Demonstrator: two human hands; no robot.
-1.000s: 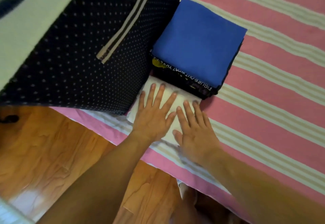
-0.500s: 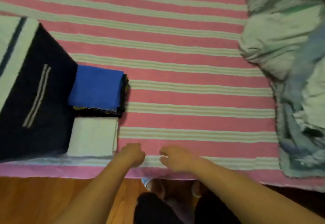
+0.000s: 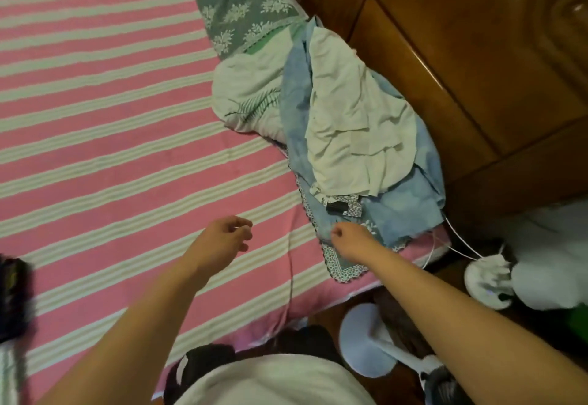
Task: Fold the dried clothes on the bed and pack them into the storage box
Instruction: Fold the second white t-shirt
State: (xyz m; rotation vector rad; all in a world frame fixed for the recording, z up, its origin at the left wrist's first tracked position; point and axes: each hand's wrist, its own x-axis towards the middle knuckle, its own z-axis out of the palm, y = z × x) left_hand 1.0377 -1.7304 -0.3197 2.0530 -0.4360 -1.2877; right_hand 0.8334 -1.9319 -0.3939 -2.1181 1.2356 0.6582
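While the right hand [image 3: 348, 240] curls onto the near edge of the blue garment [image 3: 404, 207], seemingly pinching it, the left hand [image 3: 222, 239] hovers loosely curled and empty beside it; the unfolded clothes pile [image 3: 343, 124] stretches beyond.

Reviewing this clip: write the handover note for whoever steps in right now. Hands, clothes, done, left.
Left hand: loosely curled, holding nothing, above the striped sheet.
Right hand: at the near edge of the clothes pile, on the blue garment; grip not clear.
Done: cannot judge here; only a dark blurred shape shows at the left edge.
Left: fold the whole pile, white garment included, then pack it.
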